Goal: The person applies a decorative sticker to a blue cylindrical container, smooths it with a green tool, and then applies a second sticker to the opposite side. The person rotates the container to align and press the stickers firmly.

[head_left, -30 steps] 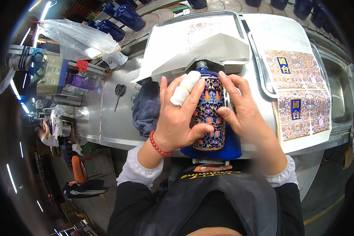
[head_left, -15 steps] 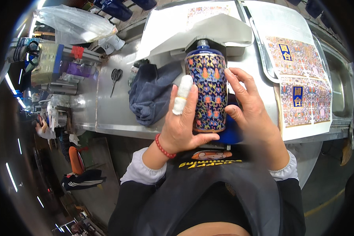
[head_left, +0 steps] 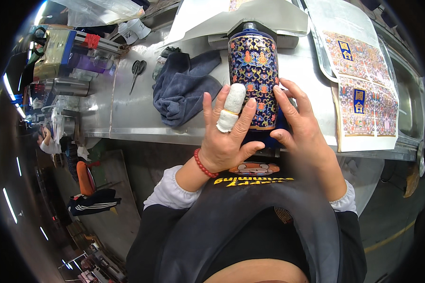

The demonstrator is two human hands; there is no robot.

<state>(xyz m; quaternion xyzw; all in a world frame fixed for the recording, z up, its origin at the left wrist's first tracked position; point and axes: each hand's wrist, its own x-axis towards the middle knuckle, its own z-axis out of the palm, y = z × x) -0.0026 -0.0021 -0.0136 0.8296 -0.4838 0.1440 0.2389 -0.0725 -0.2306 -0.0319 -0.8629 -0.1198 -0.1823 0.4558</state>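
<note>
A dark blue bottle covered in a colourful floral pattern lies in front of me, its neck pointing away. My left hand has its fingers spread at the bottle's lower left side, partly over the pattern. One of its fingers is wrapped in a white covering with a yellow band. On the other side, my right hand has its fingers extended, fingertips at the bottle's right edge. Below the bottle's base a dark blue surface shows partly between my hands; its kind is unclear.
A crumpled grey-blue cloth lies left of the bottle, with black scissors beyond it. Patterned printed sheets lie at the right on the metal table. White paper covers the back. A sink is at far right.
The view has shifted, so the table and bottle sit higher in the picture. Both hands are now lower along the bottle, and the left fingers are spread wider.
</note>
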